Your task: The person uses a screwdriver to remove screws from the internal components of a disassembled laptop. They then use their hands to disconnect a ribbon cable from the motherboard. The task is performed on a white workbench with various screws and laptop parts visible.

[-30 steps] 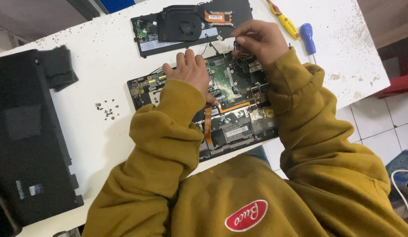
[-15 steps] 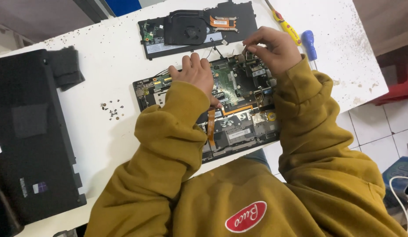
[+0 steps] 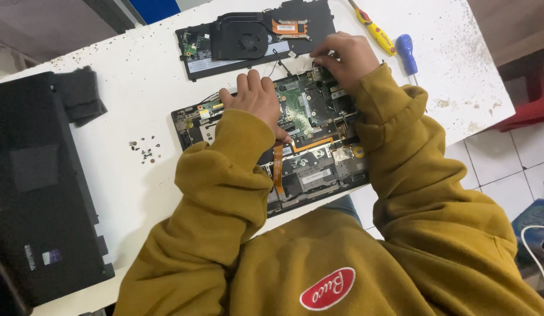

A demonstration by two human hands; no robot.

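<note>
An opened laptop (image 3: 318, 164) with its green circuit board bare lies on the white table (image 3: 137, 82) in front of me. My left hand (image 3: 254, 99) rests flat on the board's left half, fingers pointing away from me. My right hand (image 3: 345, 55) is at the laptop's far right corner, fingertips pinched together on a small part there; what they pinch is hidden. An orange ribbon cable (image 3: 277, 169) runs down the laptop's middle. Both arms wear mustard-yellow sleeves.
A removed black panel with fan and copper heat pipe (image 3: 248, 38) lies beyond the laptop. A yellow screwdriver (image 3: 374, 29) and a blue screwdriver (image 3: 406, 50) lie far right. Loose screws (image 3: 144, 149) sit left of the laptop. A black bottom cover (image 3: 38, 187) fills the left side.
The view has shifted slightly. Both hands stay at the same spots on the laptop, with the right fingers still working at the far corner.
</note>
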